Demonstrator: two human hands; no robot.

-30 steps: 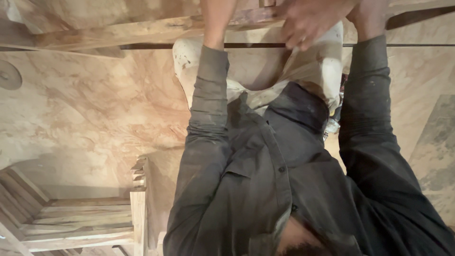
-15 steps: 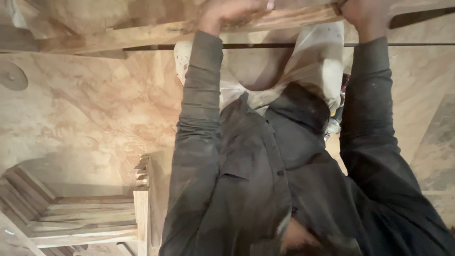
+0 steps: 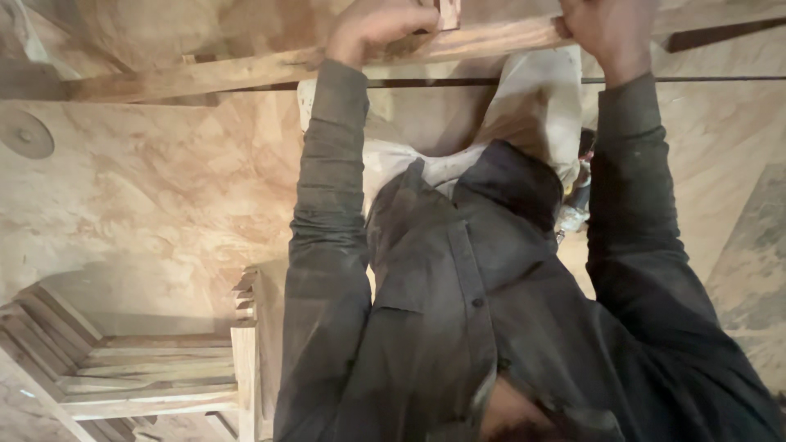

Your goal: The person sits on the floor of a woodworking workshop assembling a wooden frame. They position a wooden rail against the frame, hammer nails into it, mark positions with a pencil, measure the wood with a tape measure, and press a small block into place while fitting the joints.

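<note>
Because the camera looks steeply down the person's own front, the broad plywood sheet [image 3: 164, 188] fills the background, and the dark buttoned shirt [image 3: 458, 311] with a pale cloth [image 3: 532, 106] below its hem hides the middle of it. Across the top runs the wooden batten [image 3: 246, 72], long and slightly tilted, lying on or just over the sheet; which of the two cannot be told. Both arms reach straight out to it, apparently so that the load is shared near two separate points and the strip stays level. A thin dark line [image 3: 696, 79] crosses the sheet just beneath the batten, parallel to it, and may be a seam or a rod. At lower left, stacked wooden frames [image 3: 147, 376] stand well apart from the batten, with a notched post [image 3: 246, 327] at their right edge; these close off that corner, while the sheet to the left of the arms lies open. Left hand [image 3: 377, 29]: fingers curled down and clamped on the batten, beside a small upright block [image 3: 449, 11] that touches the strip. Right hand [image 3: 610, 33]: wrapped tight around the batten near its right end, with a dark strip [image 3: 720, 34] beyond it. A round disc [image 3: 24, 135] sits at the far left edge, clear of everything held
</note>
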